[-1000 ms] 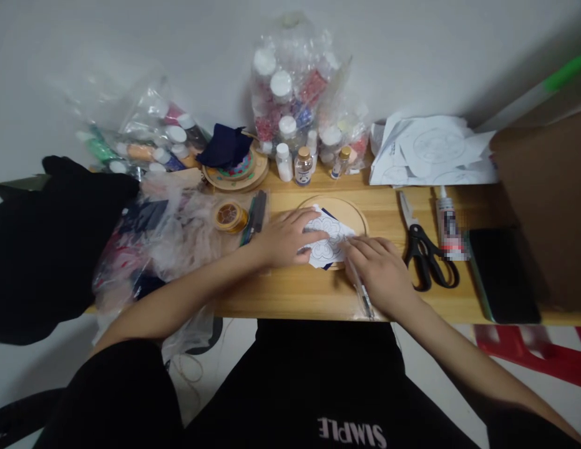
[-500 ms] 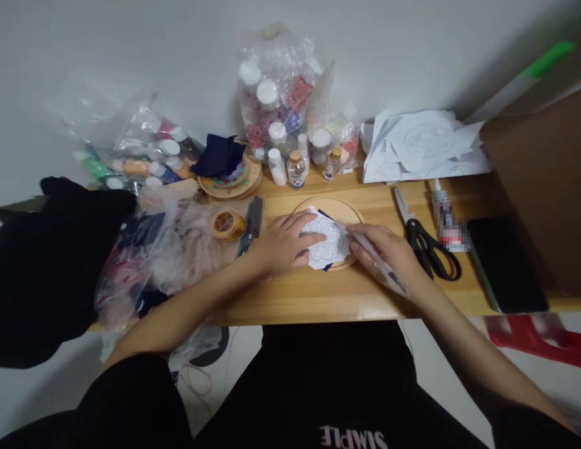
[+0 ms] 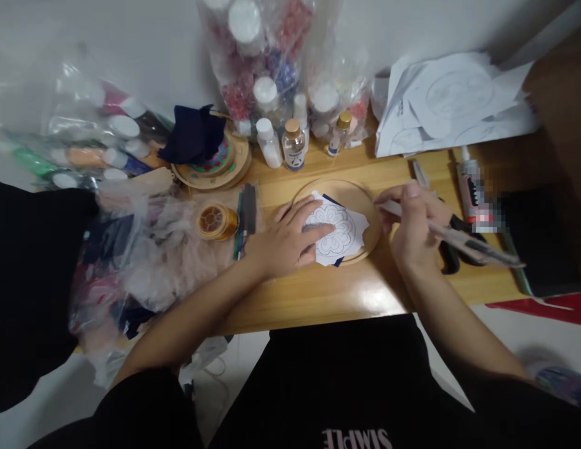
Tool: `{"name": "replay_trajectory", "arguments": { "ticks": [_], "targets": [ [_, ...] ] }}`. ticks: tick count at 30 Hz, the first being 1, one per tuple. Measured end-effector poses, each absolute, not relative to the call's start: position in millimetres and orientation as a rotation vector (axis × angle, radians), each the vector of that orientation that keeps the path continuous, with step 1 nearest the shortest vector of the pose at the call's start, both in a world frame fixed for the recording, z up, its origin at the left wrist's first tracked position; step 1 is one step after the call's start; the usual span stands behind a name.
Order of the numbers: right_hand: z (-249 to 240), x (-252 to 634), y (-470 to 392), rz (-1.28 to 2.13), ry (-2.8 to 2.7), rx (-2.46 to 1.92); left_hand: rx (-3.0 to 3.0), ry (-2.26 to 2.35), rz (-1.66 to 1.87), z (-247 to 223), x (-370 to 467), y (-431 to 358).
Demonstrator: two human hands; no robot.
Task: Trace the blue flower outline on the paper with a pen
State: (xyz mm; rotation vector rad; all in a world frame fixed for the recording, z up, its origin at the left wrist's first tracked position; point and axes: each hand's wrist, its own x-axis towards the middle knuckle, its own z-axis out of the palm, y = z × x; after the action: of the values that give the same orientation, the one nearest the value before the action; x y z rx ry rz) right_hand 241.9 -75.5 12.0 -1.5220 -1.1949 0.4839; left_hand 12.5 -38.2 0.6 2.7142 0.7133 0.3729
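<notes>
My left hand (image 3: pixel 290 237) lies with fingers spread over a cut piece of white paper (image 3: pixel 339 234) printed with a flower outline. Under the paper, edges of dark blue cloth (image 3: pixel 337 262) show. Both rest on a round, pale wooden disc (image 3: pixel 371 212) with a thin rim. To the right of the disc, my right hand (image 3: pixel 414 221) is raised with its fingers closed around a pen (image 3: pixel 475 244). The pen's pale barrel is blurred and its dark end points right. Behind that hand, black-handled scissors (image 3: pixel 452 257) are partly covered.
A thread spool (image 3: pixel 217 221) and dark pens (image 3: pixel 248 209) lie left of the disc. Small bottles (image 3: pixel 294 146) stand behind, before bagged jars (image 3: pixel 244 22). Printed sheets (image 3: pixel 458 93), a glue tube (image 3: pixel 470 187) and a phone (image 3: pixel 540 249) are right; crumpled plastic bags (image 3: pixel 163 255) lie left.
My right hand has moved right, off the paper's edge, with the pen still in it. The left hand stays on the paper. The camera view has come nearer to the table.
</notes>
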Motion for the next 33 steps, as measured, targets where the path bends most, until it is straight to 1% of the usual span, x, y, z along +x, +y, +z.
{"name": "replay_trajectory", "arguments": {
  "ticks": [2, 6, 15, 23, 33],
  "targets": [
    [9.0, 236.4, -77.4, 0.569, -1.033, -1.469, 2.709, 0.697, 0.399, 0.0, 12.6, -38.3],
    [6.6, 230.2, -81.5, 0.635, -0.920, -1.570, 2.698, 0.699, 0.437, -1.0, 13.3, -39.3],
    [-1.4, 237.1, -84.8, 0.490, -1.225, -1.557, 2.718, 0.732, 0.463, -1.2, 14.0, -41.2],
    [7.7, 229.7, -85.2, 0.476, -1.301, -1.613, 2.687, 0.743, 0.456, 1.5, 14.9, -41.9],
    [0.4, 236.0, -84.4, 0.437, -1.379, -1.600, 2.667, 0.742, 0.443, 3.8, 15.5, -42.1]
  ]
}}
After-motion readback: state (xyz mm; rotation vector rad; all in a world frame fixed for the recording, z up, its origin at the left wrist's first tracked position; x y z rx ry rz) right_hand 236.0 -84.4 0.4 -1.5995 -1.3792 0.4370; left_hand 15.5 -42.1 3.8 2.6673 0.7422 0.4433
